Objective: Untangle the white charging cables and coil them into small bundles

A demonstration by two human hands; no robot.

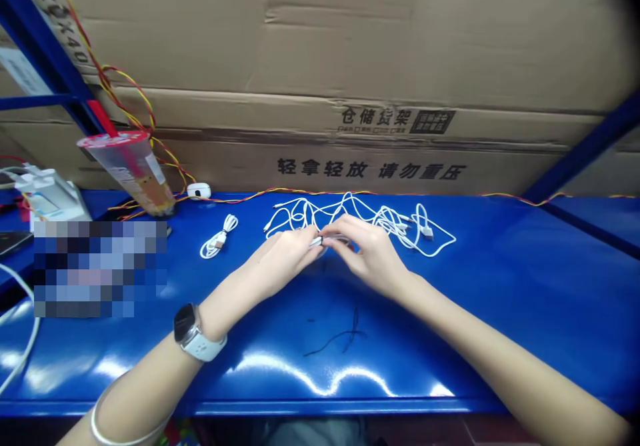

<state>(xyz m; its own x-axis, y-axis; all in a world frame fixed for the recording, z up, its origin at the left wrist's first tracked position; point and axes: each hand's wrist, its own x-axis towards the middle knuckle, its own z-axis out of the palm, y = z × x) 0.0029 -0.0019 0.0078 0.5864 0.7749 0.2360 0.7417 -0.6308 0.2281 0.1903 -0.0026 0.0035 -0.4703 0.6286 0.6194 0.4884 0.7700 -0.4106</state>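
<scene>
Over the middle of the blue shelf, my left hand (285, 253) and my right hand (373, 249) meet at the fingertips. Pinched between them is a folded white cable (316, 241), mostly hidden by the fingers, with a small dark band that looks like a tie around it. Behind my hands lies a loose tangle of white cables (395, 223) with their plugs. Left of my hands, a white USB cable (216, 243) sits coiled in a neat bundle. Nearer to me, thin black ties (353, 333) lie on the shelf.
A cup with a red lid and straw (127, 166) leans at the back left, beside a small white case (199, 191). A white charger block (50, 196) and a blurred-out item (100, 269) are further left. Cardboard boxes (300, 53) wall the back; red and yellow wires (240, 199) run along them.
</scene>
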